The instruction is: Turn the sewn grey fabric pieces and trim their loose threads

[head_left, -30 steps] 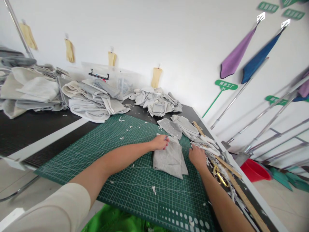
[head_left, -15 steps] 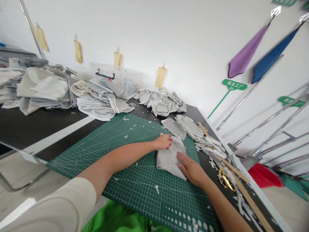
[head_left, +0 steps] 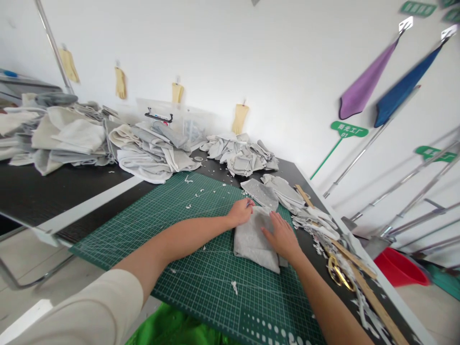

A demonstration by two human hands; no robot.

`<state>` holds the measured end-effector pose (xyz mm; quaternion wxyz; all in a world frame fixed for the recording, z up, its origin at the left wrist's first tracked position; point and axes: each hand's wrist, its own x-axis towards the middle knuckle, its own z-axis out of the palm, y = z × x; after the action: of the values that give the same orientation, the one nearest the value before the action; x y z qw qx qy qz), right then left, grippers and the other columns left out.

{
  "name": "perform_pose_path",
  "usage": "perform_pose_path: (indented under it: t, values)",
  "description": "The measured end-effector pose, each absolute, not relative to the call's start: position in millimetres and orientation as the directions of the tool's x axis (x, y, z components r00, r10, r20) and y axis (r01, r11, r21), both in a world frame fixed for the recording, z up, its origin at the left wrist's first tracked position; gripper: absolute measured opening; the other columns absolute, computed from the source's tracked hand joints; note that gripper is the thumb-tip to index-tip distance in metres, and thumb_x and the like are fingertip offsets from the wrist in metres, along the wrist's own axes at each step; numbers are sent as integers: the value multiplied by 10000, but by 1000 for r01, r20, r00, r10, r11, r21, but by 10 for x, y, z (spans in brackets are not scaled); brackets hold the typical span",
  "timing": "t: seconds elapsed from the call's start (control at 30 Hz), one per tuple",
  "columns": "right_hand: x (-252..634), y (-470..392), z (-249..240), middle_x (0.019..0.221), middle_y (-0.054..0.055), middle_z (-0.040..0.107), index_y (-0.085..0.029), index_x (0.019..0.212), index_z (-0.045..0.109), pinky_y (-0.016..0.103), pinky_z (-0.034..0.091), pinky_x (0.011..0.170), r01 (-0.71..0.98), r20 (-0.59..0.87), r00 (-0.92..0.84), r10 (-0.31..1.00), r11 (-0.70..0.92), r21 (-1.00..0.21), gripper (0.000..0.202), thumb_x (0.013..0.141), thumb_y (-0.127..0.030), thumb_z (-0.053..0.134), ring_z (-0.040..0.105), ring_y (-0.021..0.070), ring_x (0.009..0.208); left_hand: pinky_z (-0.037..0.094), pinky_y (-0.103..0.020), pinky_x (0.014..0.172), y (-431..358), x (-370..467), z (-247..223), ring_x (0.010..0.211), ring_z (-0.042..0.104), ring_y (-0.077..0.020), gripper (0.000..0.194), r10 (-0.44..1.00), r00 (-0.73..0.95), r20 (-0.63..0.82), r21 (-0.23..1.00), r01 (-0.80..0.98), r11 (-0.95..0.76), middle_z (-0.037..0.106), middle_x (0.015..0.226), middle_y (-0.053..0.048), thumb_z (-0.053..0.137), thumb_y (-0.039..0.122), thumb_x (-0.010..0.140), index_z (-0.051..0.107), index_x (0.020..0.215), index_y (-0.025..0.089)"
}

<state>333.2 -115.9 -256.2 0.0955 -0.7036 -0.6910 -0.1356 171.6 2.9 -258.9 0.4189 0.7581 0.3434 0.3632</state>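
Observation:
A folded light grey cloth [head_left: 253,239] lies on the green cutting mat [head_left: 172,211]. At its far left corner is my left hand [head_left: 241,212], fingers curled closed. A small bluish-dark bit shows at those fingertips, too small to name. My right hand [head_left: 282,235] lies flat on the cloth's right side, fingers stretched toward the far edge and thumb apart. Just beyond the cloth rests another grey cloth piece [head_left: 260,191].
Cloth heaps [head_left: 151,151] stand along the back, before a clear plastic box [head_left: 201,117]. Gold-handled scissors [head_left: 338,273], wooden strips [head_left: 373,299] and white scraps lie at the right edge. A red bucket [head_left: 400,266] stands on the floor beyond.
My right hand has slid away from me, up to the cloth's far right part. My left hand stays at the far left corner, shifted only slightly. The camera view has tilted a little.

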Motion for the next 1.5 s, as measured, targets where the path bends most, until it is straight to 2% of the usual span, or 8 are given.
perform_pose_path:
  t: [0.17, 0.43, 0.57, 0.77, 0.97, 1.1, 1.27, 1.5]
  values:
    - [3426, -836, -2380, 1058, 161, 630, -121, 1191, 536, 385, 384, 888, 999, 182, 50, 982, -53, 11, 529, 799, -474, 514, 526, 296, 1068, 430, -244, 714, 248, 1623, -2568, 724, 582, -133, 214, 901, 317, 296, 876, 286, -388, 645, 758, -18, 378, 170, 826, 574, 912, 164]
    - [3387, -616, -2363, 881, 122, 655, -135, 761, 650, 332, 375, 831, 996, 125, -20, 992, 31, -85, 284, 753, -399, 546, 564, 251, 905, 422, -240, 719, 467, 1529, -2674, 731, 581, -131, 197, 938, 189, 289, 898, 284, -334, 643, 729, -7, 389, 151, 810, 572, 882, 176]
    - [3275, -640, -2269, 873, 66, 654, -146, 832, 628, 272, 397, 773, 975, 156, -44, 987, 77, -210, 254, 794, -344, 473, 573, 192, 850, 425, -245, 731, 518, 1524, -2698, 726, 582, -130, 190, 947, 158, 278, 909, 275, -313, 646, 722, -4, 400, 146, 801, 574, 870, 178]
    - [3343, -601, -2184, 774, 0, 660, -171, 933, 612, 225, 425, 601, 935, 140, -11, 990, 60, -349, 360, 844, -452, 405, 588, 140, 674, 425, -244, 721, 561, 1491, -2716, 730, 583, -127, 198, 956, 131, 261, 911, 295, -289, 654, 755, -5, 388, 143, 804, 562, 891, 179]
    - [3581, -501, -2414, 962, 143, 651, -114, 947, 623, 340, 433, 792, 961, 210, 197, 958, -146, -237, 302, 785, -332, 494, 597, 248, 909, 435, -229, 707, 532, 1491, -2705, 735, 596, -118, 211, 951, 177, 253, 878, 371, -303, 665, 774, -9, 377, 146, 820, 563, 917, 174]
    - [3601, -582, -2493, 1146, 205, 572, -87, 1110, 565, 425, 374, 922, 969, 282, 227, 932, -188, -159, 428, 811, -378, 466, 525, 306, 1080, 444, -223, 709, 519, 1495, -2694, 771, 609, -117, 230, 946, 225, 232, 821, 476, -315, 676, 850, -18, 365, 176, 842, 563, 958, 193]
    - [3431, -761, -2474, 1386, 143, 396, -120, 1263, 470, 428, 224, 1070, 995, 334, 94, 938, -76, -65, 543, 843, -462, 434, 296, 281, 1309, 459, -321, 762, 464, 1479, -2648, 888, 615, -230, 268, 943, 280, 181, 669, 667, -327, 657, 943, -126, 450, 316, 815, 588, 977, 155]
    - [2873, -1175, -2437, 1347, 103, 467, -170, 1221, 534, 500, 165, 1085, 989, 143, -148, 979, 150, -6, 552, 914, -526, 247, 344, 251, 1297, 453, -397, 809, 342, 1400, -2599, 984, 557, -308, 384, 917, 366, 159, 407, 822, -399, 560, 1088, -219, 531, 249, 723, 575, 1058, 67]
